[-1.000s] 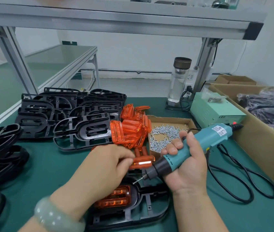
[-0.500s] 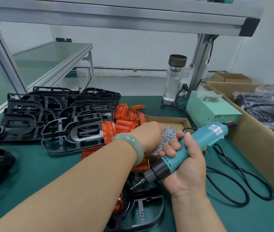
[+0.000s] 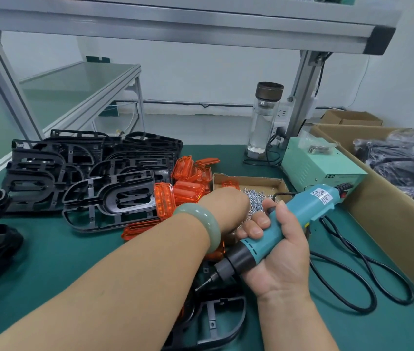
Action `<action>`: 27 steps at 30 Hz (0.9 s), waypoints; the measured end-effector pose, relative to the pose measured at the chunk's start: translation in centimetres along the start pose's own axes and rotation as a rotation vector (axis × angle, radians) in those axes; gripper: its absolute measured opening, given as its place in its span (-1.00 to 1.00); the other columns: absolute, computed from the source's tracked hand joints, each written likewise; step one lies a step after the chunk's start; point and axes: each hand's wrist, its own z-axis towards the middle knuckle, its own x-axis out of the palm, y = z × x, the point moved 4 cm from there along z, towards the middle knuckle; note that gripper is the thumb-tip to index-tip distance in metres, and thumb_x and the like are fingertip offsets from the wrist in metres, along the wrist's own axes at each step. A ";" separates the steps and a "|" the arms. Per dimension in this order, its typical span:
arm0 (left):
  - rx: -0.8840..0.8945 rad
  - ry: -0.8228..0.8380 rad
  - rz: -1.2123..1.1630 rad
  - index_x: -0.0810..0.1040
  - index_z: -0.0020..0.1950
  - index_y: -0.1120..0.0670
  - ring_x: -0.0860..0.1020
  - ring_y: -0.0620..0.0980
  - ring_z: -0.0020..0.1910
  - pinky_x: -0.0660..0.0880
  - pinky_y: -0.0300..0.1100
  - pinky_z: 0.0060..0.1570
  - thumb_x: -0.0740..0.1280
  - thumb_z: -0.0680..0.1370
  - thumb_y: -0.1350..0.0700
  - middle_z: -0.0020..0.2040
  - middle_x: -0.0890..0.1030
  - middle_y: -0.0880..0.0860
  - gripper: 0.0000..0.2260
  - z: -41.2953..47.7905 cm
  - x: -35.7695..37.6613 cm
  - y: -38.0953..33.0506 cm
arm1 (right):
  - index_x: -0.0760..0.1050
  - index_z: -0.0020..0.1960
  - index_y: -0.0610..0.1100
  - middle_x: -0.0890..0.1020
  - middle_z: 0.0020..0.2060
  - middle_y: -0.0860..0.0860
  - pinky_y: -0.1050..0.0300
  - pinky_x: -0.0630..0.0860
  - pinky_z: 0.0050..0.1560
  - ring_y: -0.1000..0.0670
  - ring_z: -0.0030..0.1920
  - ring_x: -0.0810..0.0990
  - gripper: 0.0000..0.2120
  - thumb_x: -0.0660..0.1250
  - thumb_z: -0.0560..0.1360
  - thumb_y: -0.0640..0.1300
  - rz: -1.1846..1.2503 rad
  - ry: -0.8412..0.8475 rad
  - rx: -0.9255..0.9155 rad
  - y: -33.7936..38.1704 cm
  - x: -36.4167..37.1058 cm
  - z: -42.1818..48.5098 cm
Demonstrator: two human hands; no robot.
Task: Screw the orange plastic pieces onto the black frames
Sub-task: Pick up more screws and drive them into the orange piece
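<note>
head: right hand [image 3: 280,254] clutches screwdriver [image 3: 304,207]; left hand [image 3: 227,206] at screws [image 3: 252,195], grip hidden.

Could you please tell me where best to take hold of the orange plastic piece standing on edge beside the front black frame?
Probably pinch the orange translucent plastic piece at its top rim, coming from above. It stands upright with its broad face toward the camera; the black plastic frame crowds its left side and other orange pieces its right, so the top looks freest.
</note>
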 end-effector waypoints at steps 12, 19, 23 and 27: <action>-0.063 -0.305 -0.443 0.66 0.05 0.07 0.56 -0.05 -0.05 0.35 -0.31 -0.07 0.32 0.55 0.10 -0.01 0.66 0.04 -0.84 -0.5 -0.7 2.5 | 0.45 -0.11 -0.11 0.38 -0.49 0.06 0.27 0.42 -0.48 0.11 -0.55 0.35 -0.86 0.30 0.40 -0.05 -0.004 0.007 0.001 0.1 -0.1 0.0; -0.092 -0.353 -0.475 0.69 -0.14 0.06 0.58 -0.06 -0.17 0.51 -0.16 -0.04 0.40 0.49 0.08 -0.19 0.65 -0.02 -0.90 -0.9 -0.8 2.5 | 0.45 -0.11 -0.11 0.38 -0.49 0.06 0.27 0.42 -0.48 0.11 -0.56 0.35 -0.85 0.31 0.39 -0.06 -0.012 0.011 0.005 0.0 -0.1 0.1; -0.111 -0.415 -0.551 0.65 -0.17 0.04 0.54 -0.10 -0.21 0.48 -0.20 -0.11 0.41 0.48 0.03 -0.24 0.60 -0.06 -0.90 -1.2 -0.7 2.8 | 0.44 -0.11 -0.11 0.38 -0.49 0.06 0.27 0.42 -0.47 0.11 -0.56 0.35 -0.84 0.31 0.39 -0.04 -0.010 0.014 0.011 0.0 -0.2 0.0; -0.084 -0.432 -0.640 0.60 -0.14 0.03 0.56 -0.07 -0.17 0.51 -0.15 -0.05 0.36 0.52 0.12 -0.23 0.56 -0.09 -0.95 -1.6 -0.9 2.4 | 0.45 -0.11 -0.11 0.38 -0.48 0.06 0.26 0.42 -0.47 0.12 -0.56 0.35 -0.84 0.31 0.39 -0.04 -0.002 0.022 0.017 -0.1 -0.2 0.0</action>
